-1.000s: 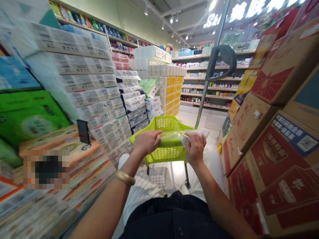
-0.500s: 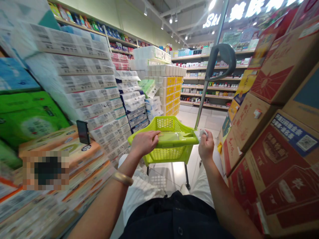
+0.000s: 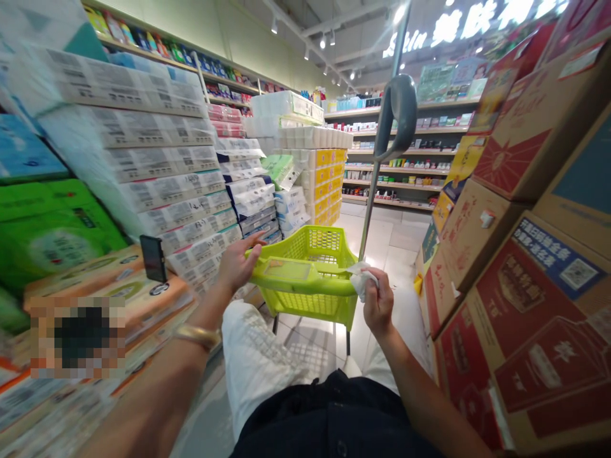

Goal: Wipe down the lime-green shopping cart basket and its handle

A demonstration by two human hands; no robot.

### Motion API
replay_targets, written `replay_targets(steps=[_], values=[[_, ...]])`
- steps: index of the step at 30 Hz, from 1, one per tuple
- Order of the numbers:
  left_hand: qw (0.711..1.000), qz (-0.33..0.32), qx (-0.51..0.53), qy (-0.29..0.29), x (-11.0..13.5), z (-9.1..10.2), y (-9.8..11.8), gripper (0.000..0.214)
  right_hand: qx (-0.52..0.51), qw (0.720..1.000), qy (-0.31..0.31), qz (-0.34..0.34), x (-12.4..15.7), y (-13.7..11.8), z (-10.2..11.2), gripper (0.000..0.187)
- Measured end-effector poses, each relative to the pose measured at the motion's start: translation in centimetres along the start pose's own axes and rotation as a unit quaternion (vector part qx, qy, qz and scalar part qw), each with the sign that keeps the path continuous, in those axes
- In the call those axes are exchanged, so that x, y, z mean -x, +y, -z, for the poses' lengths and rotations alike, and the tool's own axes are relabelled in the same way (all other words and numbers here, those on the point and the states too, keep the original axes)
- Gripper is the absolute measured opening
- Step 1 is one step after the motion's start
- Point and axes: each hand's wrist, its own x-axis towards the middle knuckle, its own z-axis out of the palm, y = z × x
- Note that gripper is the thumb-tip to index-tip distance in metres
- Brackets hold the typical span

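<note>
A lime-green shopping cart basket with perforated sides stands in front of my knees on thin dark legs. My left hand is at its left corner, thumb and fingers around the rim; the far fingertips are partly hidden. Crumpled white tissue is pinched in my right hand, touching the right end of the basket's front bar. A clear label panel is set in the top of that bar. Near the right corner rises a metal pole bearing a grey loop handle.
Wrapped tissue packs are stacked high on the left, with a dark phone-like device on orange packs. Cardboard cartons line the right side. Stocked shelves stand across the tiled floor at the back.
My left hand has gone from the middle of the front bar to the basket's left corner. The tissue and my right hand have shifted left and lower, and the cart has turned slightly.
</note>
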Motion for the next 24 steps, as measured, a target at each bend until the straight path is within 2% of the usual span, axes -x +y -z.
replay_targets(steps=[2, 4, 6, 7, 9, 12, 14, 19, 21, 24], values=[[0.999, -0.011, -0.004, 0.041, 0.5, 0.0, 1.4, 0.048, -0.064, 0.993, 0.048, -0.087, 0.1, 0.3, -0.4, 0.03], [0.998, -0.041, 0.008, 0.046, 1.3, -0.5, 3.8, 0.043, -0.124, 0.969, 0.131, -0.167, -0.2, 1.0, -0.8, 0.031], [0.995, -0.095, 0.024, -0.007, 2.1, -1.3, 6.7, 0.038, -0.161, 0.944, 0.194, -0.21, -1.1, 1.7, -1.1, 0.03], [0.991, -0.124, 0.024, -0.043, 2.5, -1.8, 8.1, 0.035, -0.174, 0.938, 0.204, -0.219, -1.7, 1.9, -1.2, 0.031], [0.981, -0.164, 0.004, -0.101, 3.0, -2.8, 10.7, 0.029, -0.197, 0.942, 0.156, -0.223, -2.7, 1.9, -1.4, 0.034], [0.966, -0.194, -0.057, -0.162, 3.2, -4.5, 13.3, 0.029, -0.22, 0.953, -0.008, -0.211, -3.5, 1.0, -1.7, 0.04], [0.959, -0.195, -0.094, -0.184, 3.3, -5.5, 14.0, 0.032, -0.215, 0.952, -0.085, -0.2, -3.4, 0.3, -2.1, 0.043], [0.956, -0.141, -0.165, -0.2, 3.8, -6.7, 13.6, 0.041, -0.212, 0.945, -0.141, -0.207, -3.2, -0.2, -2.9, 0.036], [0.953, -0.129, -0.183, -0.205, 4.1, -6.6, 13.3, 0.046, -0.224, 0.94, -0.149, -0.21, -4.5, -0.9, -3.4, 0.038], [0.951, -0.114, -0.187, -0.216, 4.2, -6.0, 13.1, 0.045, -0.258, 0.939, -0.148, -0.174, -8.2, -3.0, -4.5, 0.045]])
